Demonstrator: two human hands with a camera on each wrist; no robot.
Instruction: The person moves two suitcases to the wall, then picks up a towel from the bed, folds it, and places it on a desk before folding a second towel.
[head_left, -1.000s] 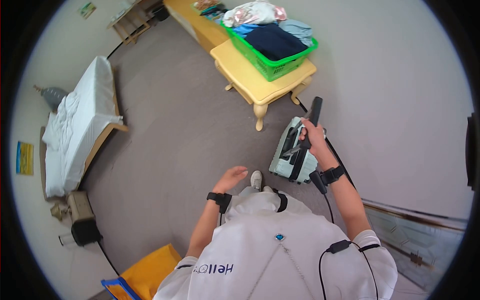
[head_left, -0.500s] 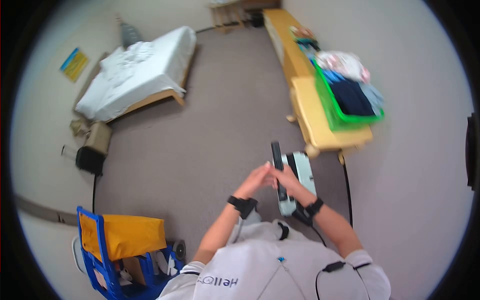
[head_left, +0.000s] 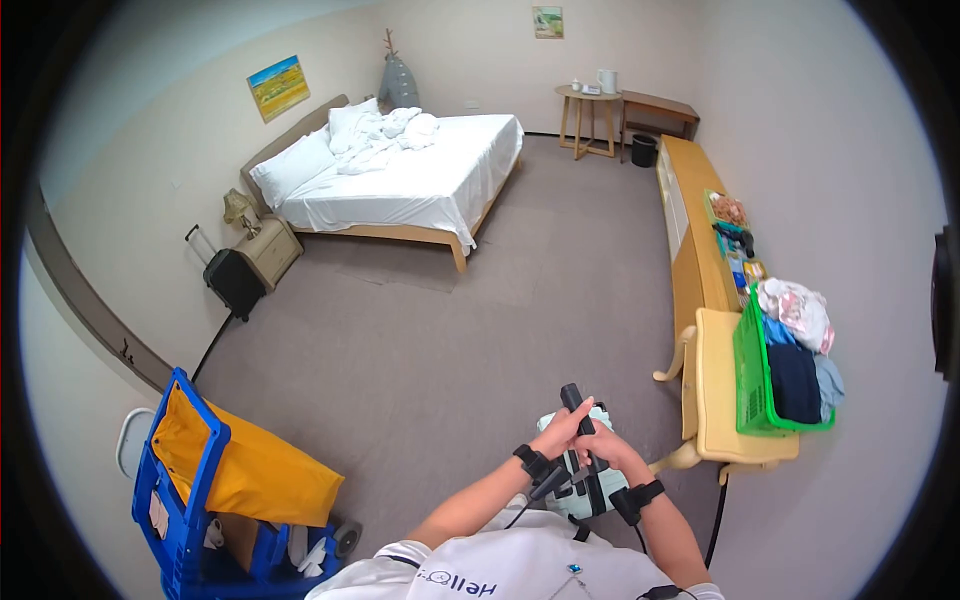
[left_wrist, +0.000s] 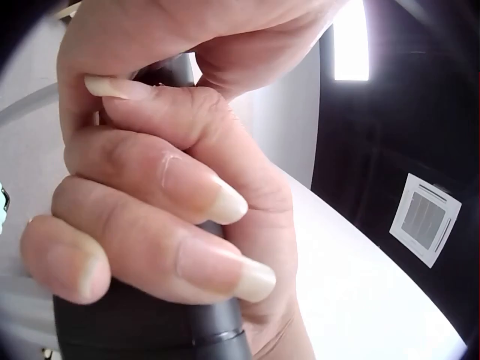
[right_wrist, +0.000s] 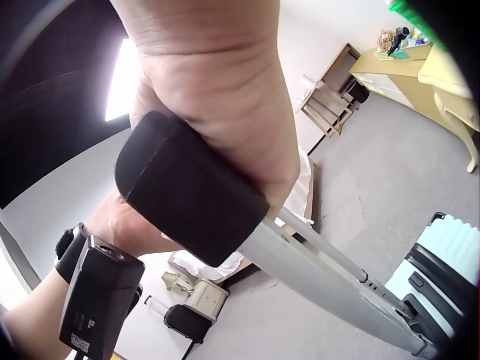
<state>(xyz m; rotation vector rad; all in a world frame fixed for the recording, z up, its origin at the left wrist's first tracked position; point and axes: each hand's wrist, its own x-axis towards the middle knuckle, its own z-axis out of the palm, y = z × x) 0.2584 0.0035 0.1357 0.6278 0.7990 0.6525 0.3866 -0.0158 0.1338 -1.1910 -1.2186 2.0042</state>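
A pale mint suitcase (head_left: 568, 506) with dark straps stands upright on the floor in front of the person, its telescopic handle pulled up. The right hand (head_left: 610, 448) holds the black handle grip (head_left: 571, 396), its palm over the grip's end in the right wrist view. Beside it, the left hand (head_left: 556, 436) is at the same grip. Curled fingers (left_wrist: 150, 240) wrap the black grip (left_wrist: 142, 330) in the left wrist view. Two metal rods (right_wrist: 315, 281) run down from the grip to the suitcase (right_wrist: 450, 247).
To the right, a cream table (head_left: 712, 400) carries a green laundry basket (head_left: 752, 385), beside a long wooden cabinet (head_left: 705, 240). A blue cart (head_left: 180, 520) with a yellow bag (head_left: 260, 470) stands front left. A bed (head_left: 400, 212) and black suitcase (head_left: 235, 283) are farther back.
The left hand has come across to join the right at the handle grip. The head view has swung left and up, bringing the cart and whole bed into sight.
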